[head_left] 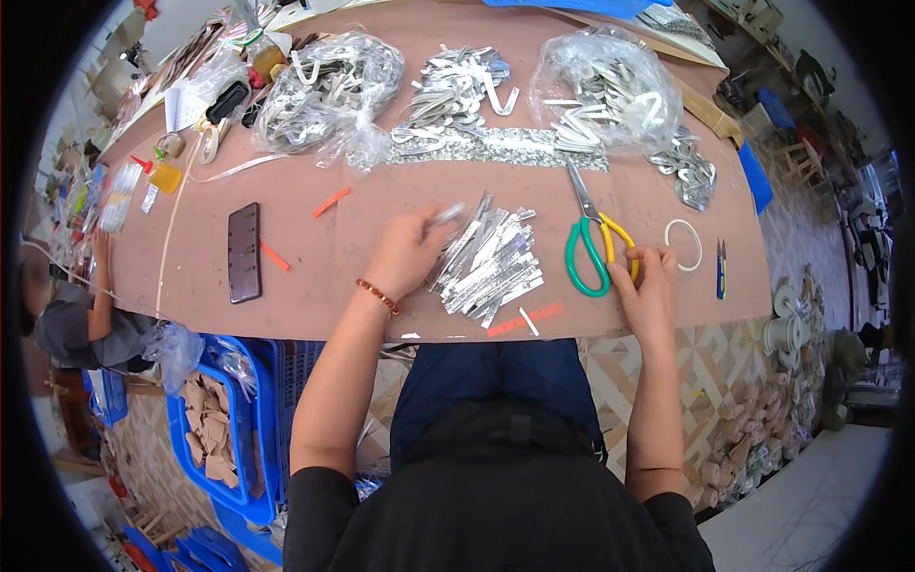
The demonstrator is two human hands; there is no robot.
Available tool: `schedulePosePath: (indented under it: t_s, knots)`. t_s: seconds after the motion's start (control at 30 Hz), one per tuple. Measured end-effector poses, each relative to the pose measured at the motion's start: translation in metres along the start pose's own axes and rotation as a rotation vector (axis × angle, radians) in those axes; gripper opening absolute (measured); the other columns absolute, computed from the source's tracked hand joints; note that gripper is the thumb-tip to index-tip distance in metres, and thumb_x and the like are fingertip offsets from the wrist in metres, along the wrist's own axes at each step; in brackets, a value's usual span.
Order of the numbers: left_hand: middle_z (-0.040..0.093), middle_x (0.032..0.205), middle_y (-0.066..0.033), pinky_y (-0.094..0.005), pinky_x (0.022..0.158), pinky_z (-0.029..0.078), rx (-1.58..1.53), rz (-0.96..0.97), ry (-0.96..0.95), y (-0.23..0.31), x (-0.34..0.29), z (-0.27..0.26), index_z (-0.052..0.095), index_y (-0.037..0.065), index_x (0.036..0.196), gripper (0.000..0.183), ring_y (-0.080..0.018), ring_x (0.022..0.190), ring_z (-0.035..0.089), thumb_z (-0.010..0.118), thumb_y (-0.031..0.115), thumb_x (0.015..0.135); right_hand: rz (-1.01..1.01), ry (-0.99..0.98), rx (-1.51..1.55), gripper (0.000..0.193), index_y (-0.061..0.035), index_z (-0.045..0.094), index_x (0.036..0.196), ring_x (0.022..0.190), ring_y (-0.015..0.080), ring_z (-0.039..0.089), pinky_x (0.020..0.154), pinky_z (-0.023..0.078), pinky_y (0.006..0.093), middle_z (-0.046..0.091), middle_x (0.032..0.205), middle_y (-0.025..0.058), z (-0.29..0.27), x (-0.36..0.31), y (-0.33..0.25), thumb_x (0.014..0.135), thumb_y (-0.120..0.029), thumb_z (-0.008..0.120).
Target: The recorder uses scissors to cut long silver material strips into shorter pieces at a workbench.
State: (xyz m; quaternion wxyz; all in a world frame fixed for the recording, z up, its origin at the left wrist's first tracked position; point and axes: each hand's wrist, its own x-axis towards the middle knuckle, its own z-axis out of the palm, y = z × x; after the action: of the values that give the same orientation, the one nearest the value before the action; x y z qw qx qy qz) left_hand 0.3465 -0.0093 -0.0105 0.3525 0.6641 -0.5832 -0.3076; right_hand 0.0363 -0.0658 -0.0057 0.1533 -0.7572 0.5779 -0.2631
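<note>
We see both bare hands over the brown table (315, 176), one on each side of a loose pile of silver strips (491, 262), which lies near the front edge, in front of the person. The left hand (405, 250), with a beaded bracelet (377, 296) at its wrist, is at the upper left side of this pile, and its thumb and fingers are pinched together on a small pale strip (451, 213). The right hand (652, 286) is at the yellow handle of the scissors (592, 215); its fingers are bent, but we cannot tell if they really grip this handle. The scissors lie just to the right of the pile, with the blades pointing away from the person. Further right we find a cream ring (701, 250) and a slim tool (721, 272) with a blue and yellow handle. On the left side a dark phone (244, 253) lies flat, near two orange strips (332, 202). At the far side, a heap of silver and white pieces (450, 91) rests between two clear plastic bags (334, 91) filled with similar pieces.
</note>
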Motion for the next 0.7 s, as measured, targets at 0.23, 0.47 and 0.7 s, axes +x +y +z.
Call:
schedulePosePath:
  t_s: [0.23,0.47,0.7]
  knots:
    - [0.047,0.076,-0.001,-0.0244,0.058,0.038,-0.616,-0.218,-0.163,0.036,-0.085,-0.015,0.05,0.001,0.101,0.023,-0.0091,0.064,0.043,0.048,0.023,0.093,-0.02,-0.08,0.014,0.041,0.001,0.056,0.095,0.069,0.0256,0.056,0.063,0.045,0.035,0.055,0.077,0.0121,0.002,0.014,-0.016,0.068,-0.022,0.075]
    - [0.043,0.074,0.0011,-0.0193,0.055,0.034,-0.995,-0.271,-0.404,0.035,-0.128,0.024,0.049,0.002,0.096,0.022,-0.0036,0.059,0.036,0.036,0.018,0.098,-0.031,-0.218,-0.222,0.029,0.0021,0.057,0.097,0.062,0.0273,0.059,0.062,0.045,0.035,0.057,0.062,0.0139,-0.002,0.028,-0.023,0.075,-0.016,0.063]
    - [0.052,0.075,0.0006,-0.0192,0.064,0.043,-0.869,-0.2,-0.307,0.038,-0.136,0.031,0.056,0.001,0.099,0.023,-0.0049,0.067,0.049,0.042,0.018,0.097,0.196,-0.254,0.779,0.028,-0.0049,0.05,0.098,0.067,0.0123,0.054,0.059,0.044,0.0277,0.056,0.077,0.0045,-0.016,-0.015,-0.029,0.075,-0.013,0.064]
